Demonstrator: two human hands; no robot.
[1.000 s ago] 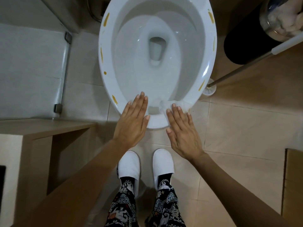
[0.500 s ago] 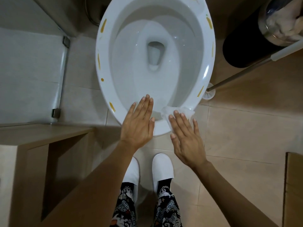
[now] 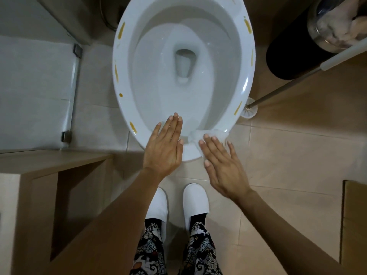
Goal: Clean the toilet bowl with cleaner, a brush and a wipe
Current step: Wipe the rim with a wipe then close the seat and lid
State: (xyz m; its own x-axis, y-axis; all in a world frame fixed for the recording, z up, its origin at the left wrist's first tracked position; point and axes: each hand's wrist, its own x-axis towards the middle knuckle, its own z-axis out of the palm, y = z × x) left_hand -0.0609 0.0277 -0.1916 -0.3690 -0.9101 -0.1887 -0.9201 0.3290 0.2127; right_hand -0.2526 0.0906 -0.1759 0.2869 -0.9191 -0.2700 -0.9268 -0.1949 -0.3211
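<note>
Wiping stage under way at the toilet bowl (image 3: 250,76), seat up, rim exposed. Right hand (image 3: 222,167) lies flat with fingers spread, pressing a crumpled white wipe (image 3: 210,134) onto the near-right part of the bowl's rim; the hand is not curled around it, only bearing down. Left hand (image 3: 165,147) is flat and empty, fingers together, resting on or just over the near-left rim, beside the wipe but apart from it. Yellow streaks (image 3: 121,33) remain along the rim: several on the left side, several on the right, one just left of the left hand. Whether these are cleaner or soil cannot be told. The bowl's inner surface looks pale and clean, water in the outlet clear. The brush (image 3: 278,91) leans to the right of the bowl, head in its holder on the floor, untouched. No cleaner bottle in view. Judgement: cleaner and brushing probably done; only the near edge is wiped so far, most of the rim still left.
</note>
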